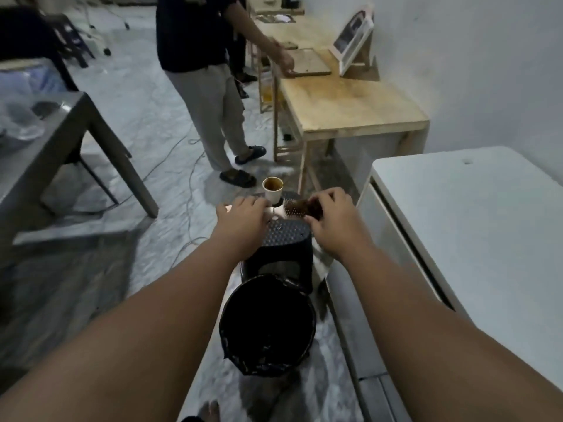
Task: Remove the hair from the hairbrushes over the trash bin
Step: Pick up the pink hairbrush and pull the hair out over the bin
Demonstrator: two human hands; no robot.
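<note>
Clearly the cleaning has only just begun: going left to right, the left hand (242,216) lies curled over the pale handle of the hairbrush (294,208), its grip closed on the handle as far as I can tell, since the fingers are hidden under the knuckles. The brush rests on or just above the black stool (285,239), beside a paper cup (273,190). The right hand (330,217) pinches the brown wad of hair (310,206) caught in the bristles, fingertips pressed together on it. The trash bin (268,324), lined with a dark bag, stands nearer the person than the stool, so I'd judge the next move calls for drawing the brush back above the bin's mouth, then pulling the wad free to drop in.
</note>
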